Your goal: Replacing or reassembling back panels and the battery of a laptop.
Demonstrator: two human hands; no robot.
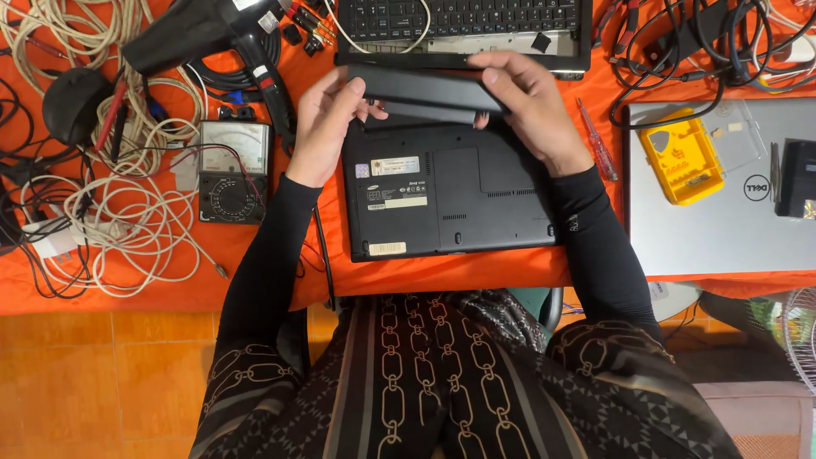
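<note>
A black laptop (450, 200) lies upside down on the orange tablecloth (476, 270), its underside with labels and vents facing up. At its far edge I hold a long black battery pack (425, 92) with both hands. My left hand (323, 123) grips the pack's left end. My right hand (527, 106) covers its right end from above. The pack sits just above the laptop's rear edge, slightly tilted; whether it touches the laptop is hidden by my fingers.
An open laptop keyboard (463, 21) lies beyond. A black analog multimeter (234, 170) and a black heat gun (212, 34) sit left among tangled cables (127, 212). A red screwdriver (597, 140), a yellow bit case (680, 157) and a silver laptop (722, 229) are at right.
</note>
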